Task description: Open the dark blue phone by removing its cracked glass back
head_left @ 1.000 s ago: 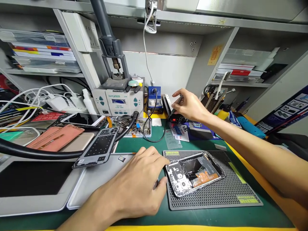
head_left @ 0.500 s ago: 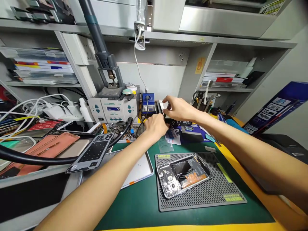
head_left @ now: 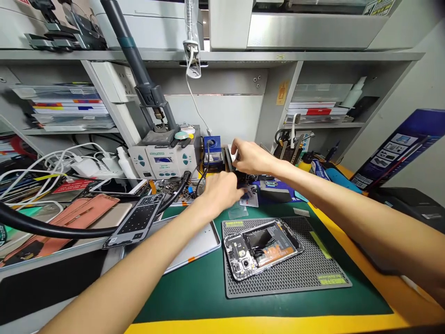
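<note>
Both hands reach to the back of the bench. My left hand [head_left: 222, 191] is closed, its fingertips mostly hidden, above small plastic packets [head_left: 249, 195]. My right hand [head_left: 252, 157] is bent with thumb and fingers closed at a dark upright box with a pale top [head_left: 230, 157], beside the left hand. What either hand grips, if anything, is hidden. In front of them an opened phone [head_left: 264, 248] lies on a grey perforated mat [head_left: 285, 284], its battery and camera modules exposed.
Left of the mat are a silver tray-like panel [head_left: 194, 243], a detached phone back [head_left: 135, 220] and a thick black hose [head_left: 52, 229]. A hot-air station [head_left: 163, 160] and blue soldering stand [head_left: 212, 144] stand behind. At right are a tool holder [head_left: 287, 150] and blue box [head_left: 399, 148].
My left hand has come slightly nearer and lower, with a finger or thumb now pointing right. The right hand stays at the dark box, its fingers a little more curled. The view has shifted slightly.
</note>
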A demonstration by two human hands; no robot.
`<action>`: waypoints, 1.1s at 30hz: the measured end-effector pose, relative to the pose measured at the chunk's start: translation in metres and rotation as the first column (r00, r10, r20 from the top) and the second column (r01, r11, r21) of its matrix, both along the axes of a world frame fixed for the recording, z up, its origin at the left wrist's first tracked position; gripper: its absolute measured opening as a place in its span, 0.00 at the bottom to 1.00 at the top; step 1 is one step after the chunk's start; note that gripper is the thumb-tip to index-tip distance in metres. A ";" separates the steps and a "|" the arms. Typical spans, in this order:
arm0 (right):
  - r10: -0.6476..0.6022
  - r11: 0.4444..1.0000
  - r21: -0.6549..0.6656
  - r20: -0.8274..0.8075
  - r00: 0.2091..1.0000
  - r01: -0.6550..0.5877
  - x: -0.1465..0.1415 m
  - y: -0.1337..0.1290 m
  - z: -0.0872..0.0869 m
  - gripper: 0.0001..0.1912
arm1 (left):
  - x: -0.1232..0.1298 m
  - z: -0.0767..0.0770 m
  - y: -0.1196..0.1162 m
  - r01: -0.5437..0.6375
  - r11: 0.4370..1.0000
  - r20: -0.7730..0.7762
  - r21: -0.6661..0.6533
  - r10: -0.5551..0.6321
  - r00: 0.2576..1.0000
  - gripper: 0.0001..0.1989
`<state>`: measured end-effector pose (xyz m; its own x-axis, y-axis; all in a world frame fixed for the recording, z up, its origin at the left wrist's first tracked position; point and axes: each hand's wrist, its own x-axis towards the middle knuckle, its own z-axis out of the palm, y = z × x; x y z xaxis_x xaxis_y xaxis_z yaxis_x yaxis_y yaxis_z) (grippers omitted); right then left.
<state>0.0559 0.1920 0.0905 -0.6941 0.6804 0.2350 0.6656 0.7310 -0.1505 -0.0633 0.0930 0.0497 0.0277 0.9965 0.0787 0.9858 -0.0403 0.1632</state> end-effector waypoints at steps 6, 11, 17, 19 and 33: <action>-0.027 0.999 0.020 -0.003 1.000 0.027 0.004 0.002 -0.001 0.18 | -0.016 -0.001 -0.105 0.303 0.953 0.060 0.013 -0.303 0.951 0.31; -0.043 0.999 0.004 -0.009 0.999 0.043 -0.003 -0.003 0.001 0.18 | -0.032 -0.039 -0.150 0.369 0.919 -0.090 0.138 -0.359 0.929 0.22; -0.033 0.999 -0.026 -0.035 0.999 0.033 -0.006 -0.003 0.003 0.17 | -0.037 -0.043 -0.173 0.409 0.863 -0.138 0.297 -0.385 0.913 0.17; -0.041 0.999 -0.018 -0.042 0.998 0.040 -0.006 -0.002 0.003 0.16 | -0.038 -0.043 -0.176 0.439 0.839 -0.148 0.323 -0.413 0.898 0.16; -0.047 0.998 -0.038 -0.097 0.994 0.044 -0.007 0.000 0.003 0.16 | -0.032 -0.066 -0.186 0.417 0.783 -0.128 0.461 -0.407 0.905 0.14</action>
